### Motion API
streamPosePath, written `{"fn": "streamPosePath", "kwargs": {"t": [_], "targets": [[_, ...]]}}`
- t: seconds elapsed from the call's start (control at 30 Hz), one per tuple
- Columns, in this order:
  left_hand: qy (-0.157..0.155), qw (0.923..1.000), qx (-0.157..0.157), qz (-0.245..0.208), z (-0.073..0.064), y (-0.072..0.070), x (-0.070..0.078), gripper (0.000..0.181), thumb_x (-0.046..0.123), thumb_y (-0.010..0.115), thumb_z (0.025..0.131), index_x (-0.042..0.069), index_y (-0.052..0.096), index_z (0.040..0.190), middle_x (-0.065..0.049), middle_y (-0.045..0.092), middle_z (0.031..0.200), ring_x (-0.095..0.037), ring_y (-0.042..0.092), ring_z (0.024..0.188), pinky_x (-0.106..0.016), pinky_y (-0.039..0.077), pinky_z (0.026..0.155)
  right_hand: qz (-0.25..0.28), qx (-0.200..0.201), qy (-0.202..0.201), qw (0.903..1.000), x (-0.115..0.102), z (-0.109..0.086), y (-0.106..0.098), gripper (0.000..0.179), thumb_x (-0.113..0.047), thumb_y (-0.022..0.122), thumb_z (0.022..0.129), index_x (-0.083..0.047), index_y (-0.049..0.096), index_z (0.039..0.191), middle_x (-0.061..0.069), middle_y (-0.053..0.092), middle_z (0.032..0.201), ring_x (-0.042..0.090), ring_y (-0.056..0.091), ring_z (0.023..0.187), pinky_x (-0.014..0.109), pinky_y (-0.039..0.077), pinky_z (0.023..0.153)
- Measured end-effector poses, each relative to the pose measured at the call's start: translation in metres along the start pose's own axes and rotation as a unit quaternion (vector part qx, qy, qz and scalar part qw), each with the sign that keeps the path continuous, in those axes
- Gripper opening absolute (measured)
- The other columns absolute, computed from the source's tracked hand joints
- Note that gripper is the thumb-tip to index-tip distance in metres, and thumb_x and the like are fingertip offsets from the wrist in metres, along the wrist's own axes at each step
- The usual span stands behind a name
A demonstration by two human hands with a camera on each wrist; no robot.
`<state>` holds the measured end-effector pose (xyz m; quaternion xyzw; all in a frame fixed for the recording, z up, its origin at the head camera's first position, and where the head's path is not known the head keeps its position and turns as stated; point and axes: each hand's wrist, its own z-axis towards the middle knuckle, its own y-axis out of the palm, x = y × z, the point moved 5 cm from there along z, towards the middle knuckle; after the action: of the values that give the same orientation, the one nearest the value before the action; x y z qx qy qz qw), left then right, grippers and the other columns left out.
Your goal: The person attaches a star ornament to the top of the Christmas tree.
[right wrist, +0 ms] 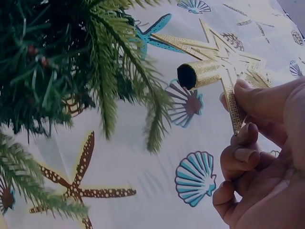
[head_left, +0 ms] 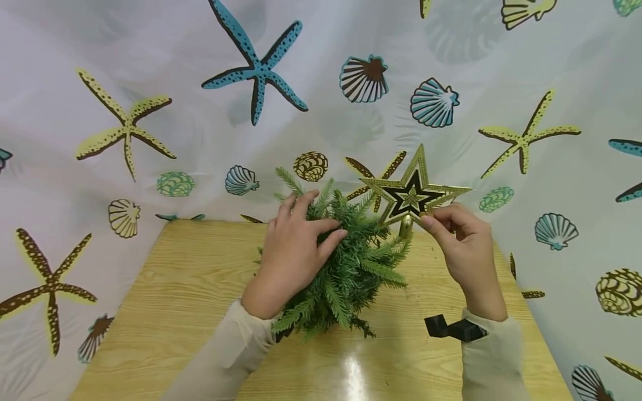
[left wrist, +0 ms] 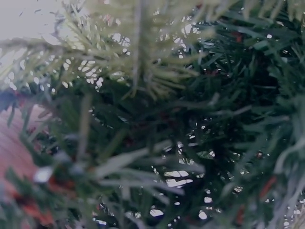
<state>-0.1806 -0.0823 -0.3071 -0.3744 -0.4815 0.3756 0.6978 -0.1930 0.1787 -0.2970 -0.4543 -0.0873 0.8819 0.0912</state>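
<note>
- Cloth (head_left: 165,44) printed with shells and starfish is hanging behind and beside your worktop (head_left: 190,267).
- Your tree (head_left: 346,284) is sitting near the middle of that worktop, its branches hiding the base.
- Your left hand (head_left: 293,239) is resting on the tree's upper left side, fingers bent and spread; no view is showing whether it is gripping a sprig, so you cannot tell.
- Your right hand (head_left: 463,231) is pinching the gold star (head_left: 413,197) by one lower point, between thumb and fingers.
- You are holding that star just right of the treetop, its face standing up above the worktop.
- Your right hand is the nearer one to it; it is lying to that hand's left, between hand and tree.
- Its hollow tube (right wrist: 205,75) is turning its open end towards the branches' side in the right wrist view.
</note>
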Motion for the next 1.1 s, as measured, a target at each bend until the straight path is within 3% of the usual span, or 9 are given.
{"fn": "streamPosePath", "kwargs": {"t": [0.33,0.53,0.83,1.1], "targets": [[0.001,1.0000,0.007,-0.001,0.000,0.001,-0.001,0.034,0.050,0.061,0.103,0.029,0.079,0.123,-0.009,0.034,0.165,-0.041,0.024,0.152,-0.064,0.036,0.107,0.031,-0.022,-0.013,0.9992,-0.006,0.020,0.030,0.005,0.005,0.070,0.096,0.008,0.073,0.094,-0.001,0.068,0.087,0.015,0.056,0.072,0.029,0.045,0.070],[0.004,0.9999,0.009,0.004,-0.001,0.000,0.000,0.034,0.049,0.060,0.104,0.029,0.079,0.122,-0.010,0.035,0.165,-0.042,0.024,0.151,-0.065,0.036,0.107,0.035,-0.036,-0.018,0.9986,-0.006,0.032,0.045,0.007,0.001,0.072,0.096,0.008,0.074,0.093,0.000,0.067,0.083,0.016,0.054,0.069,0.031,0.044,0.069],[0.003,1.0000,0.007,0.005,-0.002,0.000,0.000,0.034,0.049,0.059,0.104,0.029,0.079,0.123,-0.010,0.035,0.165,-0.042,0.024,0.152,-0.065,0.036,0.108,0.028,-0.060,-0.003,0.9978,-0.004,0.040,0.065,0.008,-0.004,0.073,0.097,0.003,0.076,0.094,0.015,0.066,0.082,0.023,0.054,0.069,0.032,0.043,0.068],[0.006,0.9999,0.011,0.008,-0.002,0.001,0.000,0.034,0.050,0.060,0.104,0.029,0.080,0.122,-0.011,0.035,0.164,-0.043,0.025,0.151,-0.066,0.038,0.106,0.011,-0.082,0.000,0.9966,0.000,0.041,0.076,0.009,-0.008,0.074,0.097,-0.001,0.078,0.094,0.007,0.064,0.075,0.022,0.051,0.064,0.032,0.040,0.062]]}}
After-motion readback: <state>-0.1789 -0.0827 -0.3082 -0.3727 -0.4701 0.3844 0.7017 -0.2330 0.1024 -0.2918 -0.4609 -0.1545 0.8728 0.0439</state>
